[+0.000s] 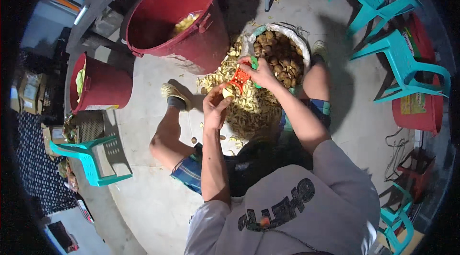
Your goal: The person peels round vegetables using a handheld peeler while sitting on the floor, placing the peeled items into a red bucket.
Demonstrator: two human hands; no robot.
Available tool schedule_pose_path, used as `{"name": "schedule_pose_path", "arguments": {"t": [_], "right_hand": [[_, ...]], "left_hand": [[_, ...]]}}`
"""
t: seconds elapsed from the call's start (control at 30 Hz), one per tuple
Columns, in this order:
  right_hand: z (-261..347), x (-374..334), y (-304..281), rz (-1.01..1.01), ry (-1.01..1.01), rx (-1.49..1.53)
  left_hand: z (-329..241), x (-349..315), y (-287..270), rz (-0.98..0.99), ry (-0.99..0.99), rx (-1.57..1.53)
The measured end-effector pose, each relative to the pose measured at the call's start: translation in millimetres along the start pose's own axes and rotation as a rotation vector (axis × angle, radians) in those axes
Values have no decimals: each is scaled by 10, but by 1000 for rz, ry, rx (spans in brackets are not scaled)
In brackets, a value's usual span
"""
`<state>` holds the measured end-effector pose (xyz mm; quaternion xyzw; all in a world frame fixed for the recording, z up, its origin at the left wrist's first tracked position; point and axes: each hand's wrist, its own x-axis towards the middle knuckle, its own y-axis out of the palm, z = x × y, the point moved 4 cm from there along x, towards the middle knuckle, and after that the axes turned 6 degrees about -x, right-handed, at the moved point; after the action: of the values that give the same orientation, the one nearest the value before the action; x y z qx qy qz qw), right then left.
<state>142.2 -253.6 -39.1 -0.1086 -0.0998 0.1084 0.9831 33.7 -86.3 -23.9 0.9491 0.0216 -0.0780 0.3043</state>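
Observation:
My left hand [215, 105] is closed around a pale, partly peeled potato [228, 92], held up over the floor between my legs. My right hand [262, 72] grips an orange peeler [239, 79] with holes in its body, its end close against the potato. Something green shows at my right fingers; what it is I cannot make out. Below both hands spreads a heap of peelings [251, 116], pale on top and brown nearer me. Just beyond my right hand stands an open white sack [299, 39] of brown, unpeeled potatoes [280, 58].
A large red tub [201, 44] with pale peeled pieces [187, 22] stands ahead on the left. Further left are a smaller red bucket [110, 85] and a teal plastic chair [91, 159]. More teal chairs [407, 63] and a red container [417, 111] line the right side.

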Motion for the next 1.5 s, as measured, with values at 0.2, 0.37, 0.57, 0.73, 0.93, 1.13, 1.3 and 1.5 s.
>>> {"name": "schedule_pose_path", "arguments": {"t": [0.2,0.37,0.57,0.73,0.93,1.13,1.3,1.5], "right_hand": [[164,-78,7,25,-11,-4],[140,-117,-3,-5,-47,41],[-25,40,-110,-71,97,50],[-181,79,-181,-41,130,14],[47,16,-143,-3,-16,75],[83,34,-197,23,75,82],[83,43,-160,11,43,124],[-133,134,-216,-71,97,93]], "left_hand": [[43,-132,-12,19,115,30],[151,-197,1,-19,152,-59],[153,-132,55,-20,123,-244],[187,-99,142,-38,102,-305],[220,-60,177,-38,141,-187],[154,-95,292,-38,192,-194],[56,-71,257,-56,221,-61],[206,-68,-95,-278,257,5]]}}
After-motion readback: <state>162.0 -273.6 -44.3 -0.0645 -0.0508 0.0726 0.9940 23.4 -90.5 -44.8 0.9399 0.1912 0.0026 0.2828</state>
